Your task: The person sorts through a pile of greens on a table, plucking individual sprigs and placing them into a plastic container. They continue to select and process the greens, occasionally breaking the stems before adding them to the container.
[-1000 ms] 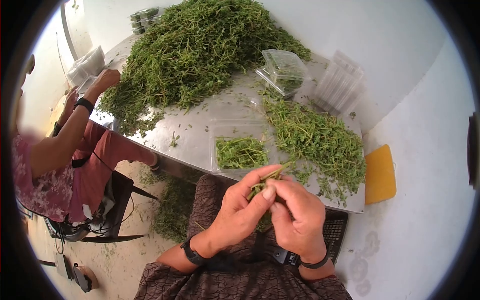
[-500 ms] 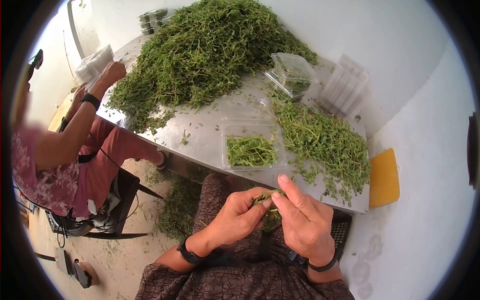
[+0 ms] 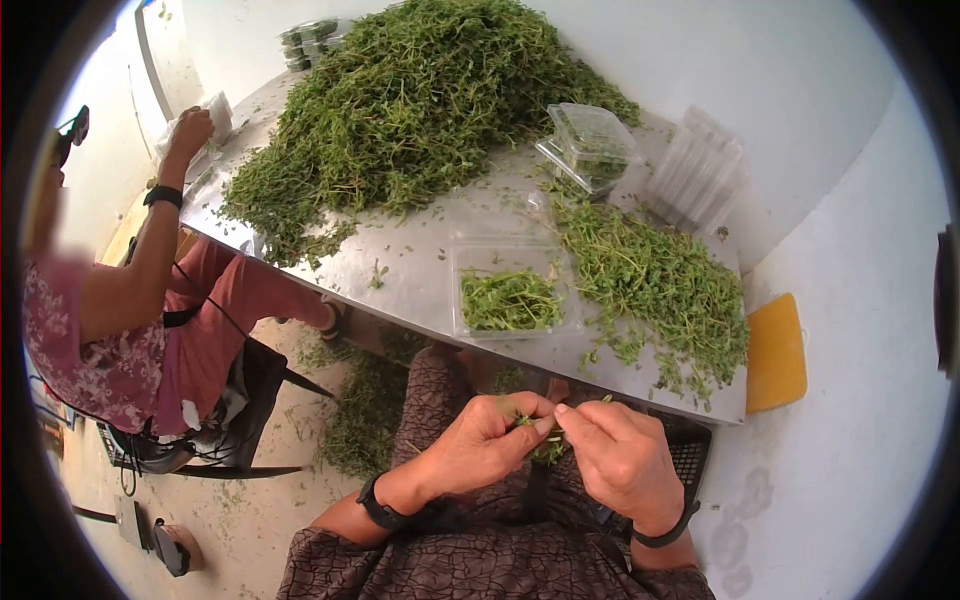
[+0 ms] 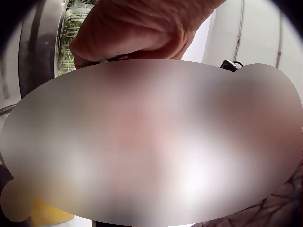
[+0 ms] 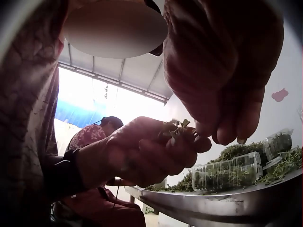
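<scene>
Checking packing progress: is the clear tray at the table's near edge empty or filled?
Partly filled. The clear tray holds a thin layer of green sprigs, with bare bottom visible around them.

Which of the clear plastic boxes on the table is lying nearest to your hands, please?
The open box at the table's near edge, partly filled with herbs; the other box sits farther back beside the big herb pile.

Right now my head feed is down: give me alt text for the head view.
Both hands, left hand and right hand, pinch a small herb sprig over the lap. Beyond, a metal table holds a clear tray of sprigs and a big herb pile.
</scene>
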A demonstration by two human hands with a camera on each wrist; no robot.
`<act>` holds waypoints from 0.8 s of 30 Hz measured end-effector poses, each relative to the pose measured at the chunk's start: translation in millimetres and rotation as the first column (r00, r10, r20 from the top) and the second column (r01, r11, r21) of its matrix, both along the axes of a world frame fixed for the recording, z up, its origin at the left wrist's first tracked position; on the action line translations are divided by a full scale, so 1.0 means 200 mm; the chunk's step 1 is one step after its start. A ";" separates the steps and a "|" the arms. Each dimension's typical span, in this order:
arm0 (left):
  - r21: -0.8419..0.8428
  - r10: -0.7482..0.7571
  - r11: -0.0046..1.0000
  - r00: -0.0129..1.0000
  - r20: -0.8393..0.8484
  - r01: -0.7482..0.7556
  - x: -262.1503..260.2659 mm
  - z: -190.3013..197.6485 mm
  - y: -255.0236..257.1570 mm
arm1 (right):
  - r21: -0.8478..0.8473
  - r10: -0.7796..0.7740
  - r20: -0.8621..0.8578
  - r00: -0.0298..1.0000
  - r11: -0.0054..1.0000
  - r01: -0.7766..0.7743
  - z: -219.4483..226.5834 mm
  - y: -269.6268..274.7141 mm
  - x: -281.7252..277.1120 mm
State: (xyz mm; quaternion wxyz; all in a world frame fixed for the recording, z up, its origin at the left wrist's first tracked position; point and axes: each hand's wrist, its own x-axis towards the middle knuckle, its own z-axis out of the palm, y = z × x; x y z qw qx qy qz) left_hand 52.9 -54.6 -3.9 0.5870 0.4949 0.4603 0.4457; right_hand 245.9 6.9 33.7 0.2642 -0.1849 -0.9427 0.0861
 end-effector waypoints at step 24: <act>0.404 0.115 0.903 0.823 -0.557 0.147 0.03 -0.01 -0.02 | -0.018 0.002 0.087 0.996 1.000 0.000 -0.14 -0.03 0.01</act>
